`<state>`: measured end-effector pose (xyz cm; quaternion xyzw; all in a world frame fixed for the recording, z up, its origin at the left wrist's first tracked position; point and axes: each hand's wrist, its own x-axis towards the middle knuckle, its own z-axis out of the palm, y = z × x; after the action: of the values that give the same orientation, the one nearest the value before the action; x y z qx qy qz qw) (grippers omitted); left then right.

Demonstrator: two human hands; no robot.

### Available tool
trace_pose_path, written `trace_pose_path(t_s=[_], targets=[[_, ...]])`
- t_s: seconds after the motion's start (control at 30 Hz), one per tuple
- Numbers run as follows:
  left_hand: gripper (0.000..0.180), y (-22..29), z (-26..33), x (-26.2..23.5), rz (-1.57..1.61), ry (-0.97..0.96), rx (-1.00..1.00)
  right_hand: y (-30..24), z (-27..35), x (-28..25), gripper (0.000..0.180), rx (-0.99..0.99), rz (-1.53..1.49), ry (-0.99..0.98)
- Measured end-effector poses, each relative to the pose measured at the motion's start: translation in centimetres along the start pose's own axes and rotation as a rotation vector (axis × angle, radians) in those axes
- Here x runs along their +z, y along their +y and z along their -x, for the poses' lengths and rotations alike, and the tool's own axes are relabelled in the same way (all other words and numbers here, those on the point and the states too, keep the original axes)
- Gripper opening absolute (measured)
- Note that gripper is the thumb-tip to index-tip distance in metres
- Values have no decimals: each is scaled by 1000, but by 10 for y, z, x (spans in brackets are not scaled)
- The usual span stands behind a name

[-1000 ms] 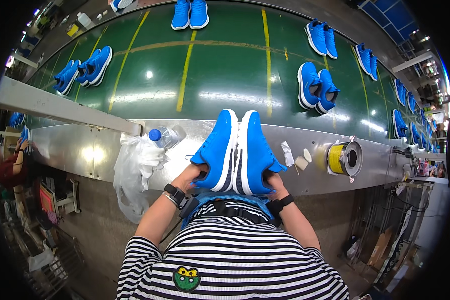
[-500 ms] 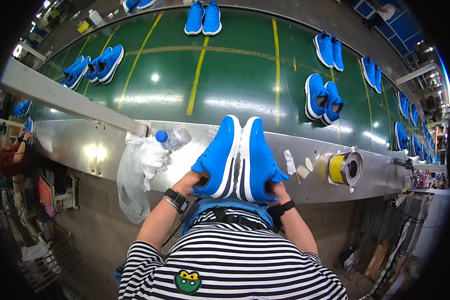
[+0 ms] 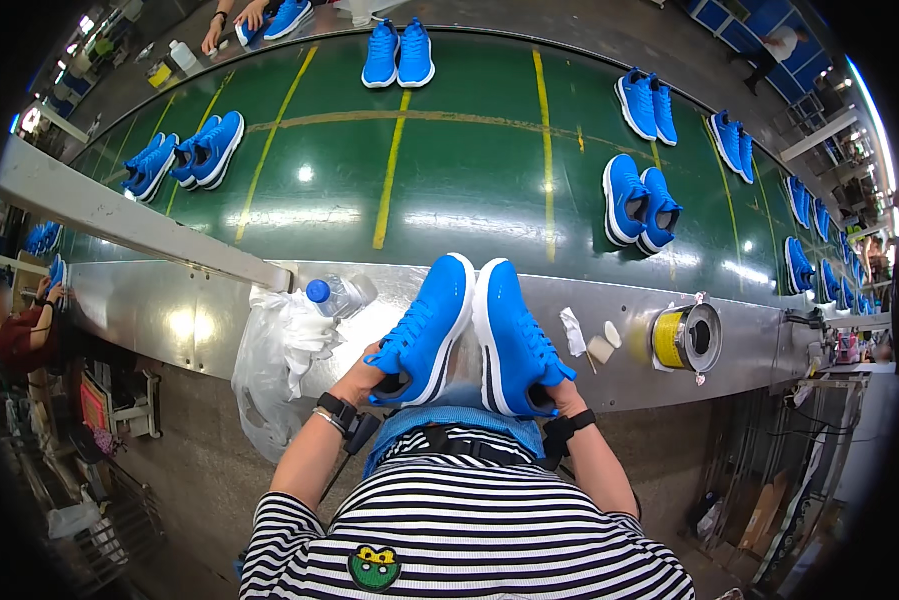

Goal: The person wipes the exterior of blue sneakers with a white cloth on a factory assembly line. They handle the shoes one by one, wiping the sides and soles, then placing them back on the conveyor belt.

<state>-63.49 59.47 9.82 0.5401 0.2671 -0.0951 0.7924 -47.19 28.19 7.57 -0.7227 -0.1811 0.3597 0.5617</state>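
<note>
In front of my waist I hold a pair of bright blue sneakers with white soles, toes pointing away from me. My left hand point(image 3: 362, 378) is closed around the heel of the left sneaker point(image 3: 428, 335). My right hand point(image 3: 568, 398) grips the heel of the right sneaker point(image 3: 515, 335). The toes are close together, while a gap parts the heels. Most of my fingers are hidden behind or inside the heel openings. Both sneakers hang over the near edge of the metal ledge point(image 3: 610, 385).
Beyond the ledge runs a green conveyor belt point(image 3: 470, 180) with yellow lines, bearing several pairs of blue sneakers. A water bottle point(image 3: 338, 296) and plastic bag point(image 3: 260, 375) lie left; a yellow can point(image 3: 672, 338) stands right. A white bar point(image 3: 140, 215) crosses at left. Co-workers' hands point(image 3: 255, 15) show across the belt.
The two sneakers' heels have spread apart, and the toes sit slightly nearer me. My left hand has shifted a little left. A co-worker's hands have appeared at the far upper left.
</note>
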Motion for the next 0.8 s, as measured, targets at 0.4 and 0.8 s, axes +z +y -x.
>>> trace_pose_path(t_s=[0.4, 0.8], targets=[[37, -10, 4, -7, 105, 4, -127, -6, -1, 12, 34, 136, -109, -15], [36, -20, 1, -27, -173, -30, 91, -12, -7, 26, 35, -19, -218, 68]])
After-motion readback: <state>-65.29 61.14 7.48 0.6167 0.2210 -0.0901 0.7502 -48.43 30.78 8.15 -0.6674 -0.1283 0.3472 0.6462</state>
